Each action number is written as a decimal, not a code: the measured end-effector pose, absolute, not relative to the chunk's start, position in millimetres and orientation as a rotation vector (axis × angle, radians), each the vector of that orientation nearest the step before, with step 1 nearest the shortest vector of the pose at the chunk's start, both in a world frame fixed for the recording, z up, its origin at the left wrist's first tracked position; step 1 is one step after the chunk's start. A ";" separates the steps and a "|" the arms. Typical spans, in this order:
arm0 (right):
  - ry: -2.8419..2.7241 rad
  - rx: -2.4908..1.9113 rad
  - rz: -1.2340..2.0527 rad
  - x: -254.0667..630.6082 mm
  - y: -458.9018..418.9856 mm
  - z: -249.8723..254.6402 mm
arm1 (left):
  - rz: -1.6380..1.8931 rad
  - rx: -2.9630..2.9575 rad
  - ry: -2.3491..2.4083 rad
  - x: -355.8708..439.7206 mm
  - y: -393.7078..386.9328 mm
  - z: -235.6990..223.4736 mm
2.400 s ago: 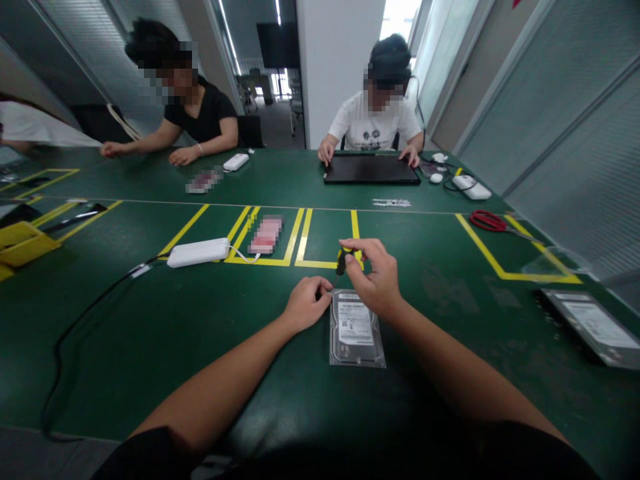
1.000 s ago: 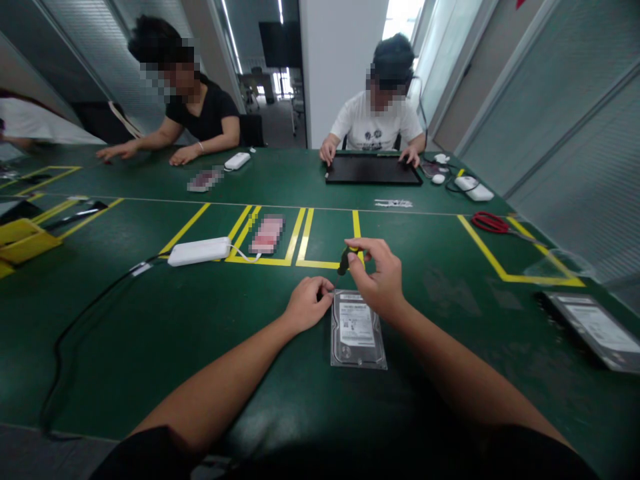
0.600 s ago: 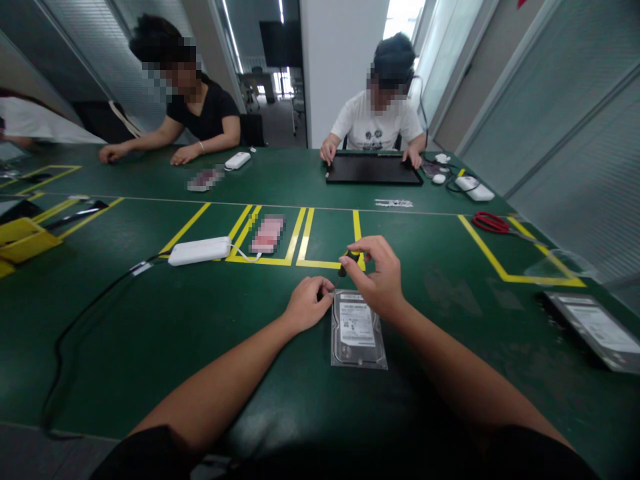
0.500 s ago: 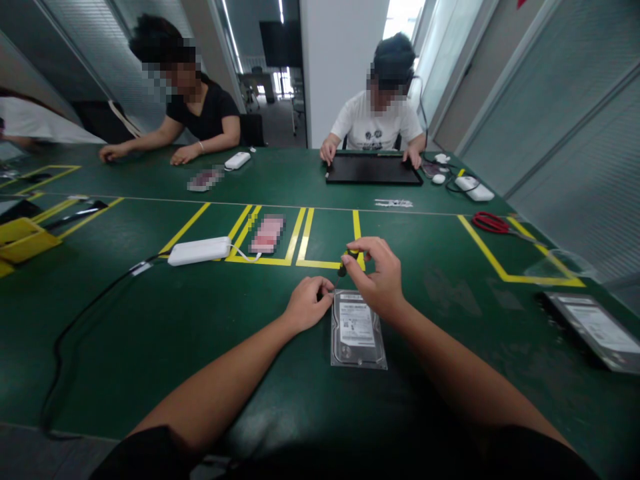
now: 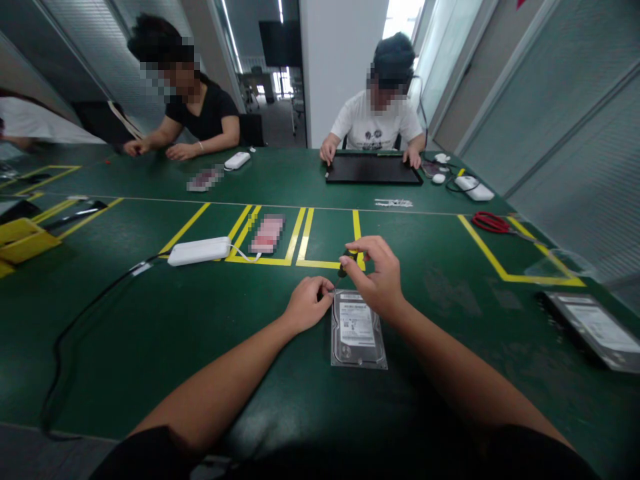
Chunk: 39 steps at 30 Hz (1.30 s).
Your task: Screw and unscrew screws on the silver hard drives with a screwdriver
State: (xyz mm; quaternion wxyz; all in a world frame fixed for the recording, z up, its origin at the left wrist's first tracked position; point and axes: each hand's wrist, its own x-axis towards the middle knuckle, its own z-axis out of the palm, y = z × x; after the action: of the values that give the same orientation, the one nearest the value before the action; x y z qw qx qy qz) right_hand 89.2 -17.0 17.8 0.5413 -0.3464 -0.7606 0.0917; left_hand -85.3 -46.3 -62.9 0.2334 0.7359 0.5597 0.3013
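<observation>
A hard drive (image 5: 356, 327) lies label-up on the green table in front of me, its silver case and white label showing. My right hand (image 5: 377, 277) pinches the dark and yellow handle of a screwdriver (image 5: 343, 271) between thumb and fingers. The screwdriver leans, with its thin shaft pointing down at the drive's far left corner. At that corner my left hand (image 5: 310, 304) is closed, thumb and forefinger pinched together around the tip area. What those fingertips hold is too small to make out.
A second hard drive (image 5: 597, 328) lies at the right. Red-handled scissors (image 5: 493, 223) rest beyond it. A white power strip (image 5: 199, 251) with a black cable and a phone (image 5: 267, 233) lie ahead left. Across the table, a person holds a black panel (image 5: 374, 169); another person (image 5: 203, 107) sits left.
My right fingers have turned slightly on the screwdriver handle; my left hand and the drive stay put. Across the table, the left person's hands have moved closer together.
</observation>
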 end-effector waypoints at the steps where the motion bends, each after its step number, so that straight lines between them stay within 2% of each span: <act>1: -1.810 -0.822 0.212 89.3 -16.9 17.7 | 0.831 2.021 1.537 -85.4 -46.2 -63.3; 39: -1.792 -0.807 0.189 88.5 -17.0 15.7 | 0.836 1.997 1.533 -85.3 -46.9 -61.3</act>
State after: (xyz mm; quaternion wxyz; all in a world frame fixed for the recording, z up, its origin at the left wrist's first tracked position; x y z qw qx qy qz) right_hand 88.5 -17.0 15.7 0.5509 -0.3412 -0.7574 0.0800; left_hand -85.3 -46.9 -61.3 0.2422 0.7304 0.5607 0.3057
